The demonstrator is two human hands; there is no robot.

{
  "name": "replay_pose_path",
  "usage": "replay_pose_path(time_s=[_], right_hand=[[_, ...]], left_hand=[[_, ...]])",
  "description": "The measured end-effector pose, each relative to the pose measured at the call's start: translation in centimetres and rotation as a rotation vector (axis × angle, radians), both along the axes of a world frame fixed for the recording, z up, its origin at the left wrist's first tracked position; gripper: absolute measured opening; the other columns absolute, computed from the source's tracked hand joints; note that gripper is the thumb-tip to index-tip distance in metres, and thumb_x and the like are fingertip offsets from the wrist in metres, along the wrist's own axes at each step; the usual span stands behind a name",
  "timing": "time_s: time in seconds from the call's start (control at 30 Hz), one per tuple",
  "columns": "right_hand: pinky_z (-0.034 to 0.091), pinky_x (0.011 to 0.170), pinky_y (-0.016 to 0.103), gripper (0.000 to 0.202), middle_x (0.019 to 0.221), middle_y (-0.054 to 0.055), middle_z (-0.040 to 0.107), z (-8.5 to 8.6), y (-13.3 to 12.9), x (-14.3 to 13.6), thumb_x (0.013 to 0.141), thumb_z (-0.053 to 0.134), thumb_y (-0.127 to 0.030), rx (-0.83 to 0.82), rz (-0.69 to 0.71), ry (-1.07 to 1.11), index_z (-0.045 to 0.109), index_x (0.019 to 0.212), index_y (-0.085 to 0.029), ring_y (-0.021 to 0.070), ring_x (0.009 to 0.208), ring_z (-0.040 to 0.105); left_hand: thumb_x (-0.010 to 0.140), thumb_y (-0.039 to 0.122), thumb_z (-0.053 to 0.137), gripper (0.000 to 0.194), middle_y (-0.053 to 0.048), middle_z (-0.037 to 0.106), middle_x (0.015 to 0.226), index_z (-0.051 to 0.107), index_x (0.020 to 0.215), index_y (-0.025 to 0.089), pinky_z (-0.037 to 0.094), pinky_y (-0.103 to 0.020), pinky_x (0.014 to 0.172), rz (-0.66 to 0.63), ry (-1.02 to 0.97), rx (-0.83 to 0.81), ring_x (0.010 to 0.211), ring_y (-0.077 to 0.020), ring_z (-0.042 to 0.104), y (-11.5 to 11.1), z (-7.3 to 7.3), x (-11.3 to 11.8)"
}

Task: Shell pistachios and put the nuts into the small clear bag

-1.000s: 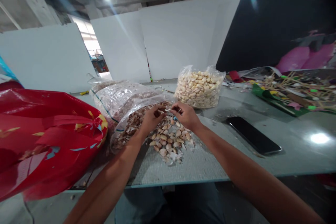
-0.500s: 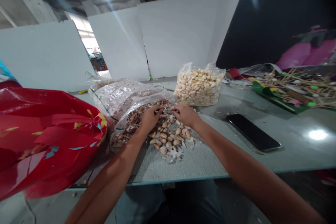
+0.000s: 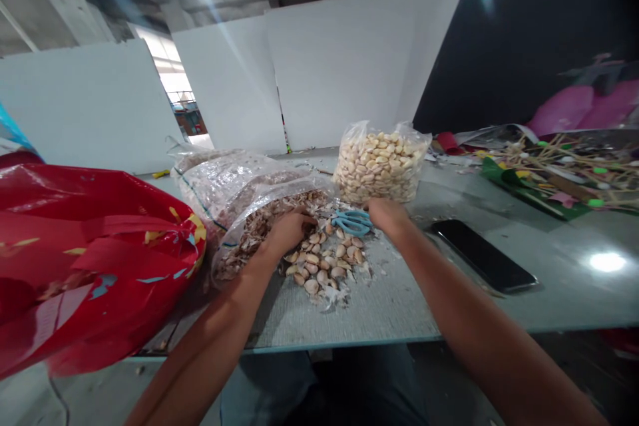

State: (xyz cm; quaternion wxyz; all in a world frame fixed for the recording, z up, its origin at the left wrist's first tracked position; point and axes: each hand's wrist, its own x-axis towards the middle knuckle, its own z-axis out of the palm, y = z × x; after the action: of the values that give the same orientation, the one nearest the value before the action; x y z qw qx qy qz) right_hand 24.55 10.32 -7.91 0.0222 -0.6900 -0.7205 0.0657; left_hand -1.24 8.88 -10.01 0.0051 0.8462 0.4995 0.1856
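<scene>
Unpeeled garlic cloves [image 3: 324, 263] lie in a loose pile on the grey table [image 3: 399, 306]. Blue-handled scissors [image 3: 352, 221] rest behind the pile, partly beside my right hand [image 3: 387, 214], whose fingers are mostly hidden behind its back. My left hand [image 3: 292, 229] is curled at the left of the pile, by the opening of a clear bag of brown skins [image 3: 254, 229]; what its fingers hold, if anything, is too small to make out. Just behind my right hand stands a clear bag of peeled cloves [image 3: 379, 163].
A large red plastic bag [image 3: 100, 246] fills the left side. A black phone [image 3: 482, 254] lies to the right of my right forearm. Sticks and coloured scraps [image 3: 564, 163] are heaped at the far right, near a pink object [image 3: 569, 110].
My right hand has moved right and away from my left hand, to the front of the bag of peeled cloves. The blue scissor handles now show between the hands.
</scene>
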Motion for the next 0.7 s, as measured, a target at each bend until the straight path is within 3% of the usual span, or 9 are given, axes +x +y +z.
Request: replay_pose_path(time_s=[0.13,0.23,0.53,0.6,0.7], right_hand=[[0.048,0.084,0.038,0.034,0.112,0.018,0.066,0.0,0.3,0.3,0.086,0.044,-0.016,-0.025,-0.065,-0.019,0.069,0.108,-0.017,0.0294,0.107,0.062],[0.048,0.085,0.037,0.033,0.112,0.021,0.066,0.0,0.3,0.6,0.084,0.047,-0.016,-0.036,-0.088,-0.033,0.069,0.108,-0.013,0.0296,0.107,0.062],[0.048,0.082,0.034,0.034,0.113,0.023,0.064,1.2,0.0,1.4,0.082,0.052,-0.027,0.013,-0.175,-0.041,0.07,0.107,-0.01,0.029,0.105,0.062],[0.048,0.078,0.032,0.036,0.107,0.022,0.067,1.6,-0.2,1.1,0.082,0.053,-0.032,0.079,-0.09,-0.014,0.07,0.104,-0.009,0.0284,0.099,0.064],[0.046,0.069,0.026,0.031,0.092,0.013,0.071,1.6,-0.7,-0.4,0.08,0.055,-0.034,0.079,0.277,0.127,0.072,0.096,-0.013,0.0225,0.083,0.066]], left_hand=[[0.08,0.017,0.049,0.036,-0.006,0.065,0.113,0.07,0.107,0.028,0.038,-0.035,0.096,0.138,0.034,0.098,0.106,-0.0245,0.056,-0.1,-0.1,0.0],[0.084,0.028,0.05,0.026,-0.008,0.067,0.105,0.071,0.098,0.024,0.039,-0.036,0.093,0.173,-0.032,0.167,0.101,-0.0246,0.057,-0.2,0.3,0.2],[0.076,0.027,0.063,0.014,-0.004,0.071,0.083,0.071,0.085,0.019,0.045,-0.028,0.074,0.128,-0.414,0.115,0.075,-0.018,0.061,0.3,0.3,0.4],[0.075,0.027,0.065,0.016,-0.003,0.072,0.082,0.072,0.087,0.019,0.045,-0.027,0.071,0.121,-0.492,0.082,0.07,-0.0168,0.061,0.3,0.1,0.5],[0.08,0.03,0.06,0.02,-0.003,0.073,0.086,0.072,0.092,0.019,0.046,-0.027,0.075,0.064,-0.575,0.055,0.076,-0.0177,0.063,0.3,0.0,0.6]])
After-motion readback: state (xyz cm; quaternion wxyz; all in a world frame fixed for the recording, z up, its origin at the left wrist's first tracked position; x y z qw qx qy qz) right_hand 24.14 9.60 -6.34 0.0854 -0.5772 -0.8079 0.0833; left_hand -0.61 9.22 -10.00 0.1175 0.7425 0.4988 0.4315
